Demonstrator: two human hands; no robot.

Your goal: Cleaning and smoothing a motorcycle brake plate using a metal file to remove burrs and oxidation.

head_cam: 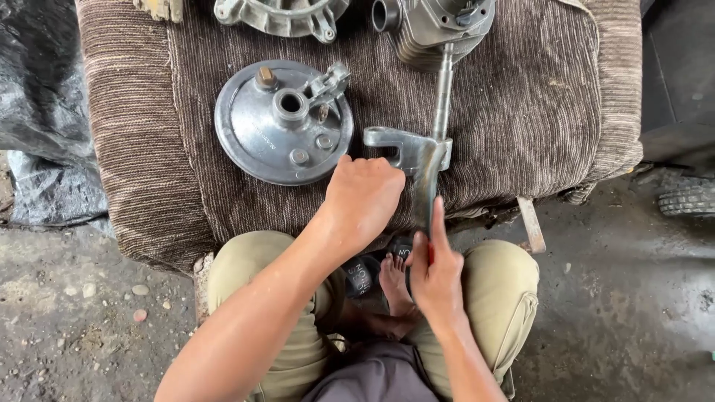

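- Left hand [363,195]: closed in a fist, knuckles beside one grey cast-metal bracket with long shaft [417,152].
- Right hand [434,272]: clamped on a red-handled tool [430,249], forefinger extended.
- One round grey metal drum plate [281,123] lies left, on brown ribbed cloth [536,97].
- One finned cylinder [432,30] at the top.

Repair workshop, rough and low to the ground. I sit cross-legged, barefoot, on stained concrete floor [633,298] with loose pebbles. Before me a brown ribbed cloth [521,112] spread as work surface, carrying bare metal engine parts: a round hub plate [261,134], a finned cylinder [424,33], a cast cover [283,15]. Tyre [685,197] at right edge. Black plastic sheet [37,97] at left.
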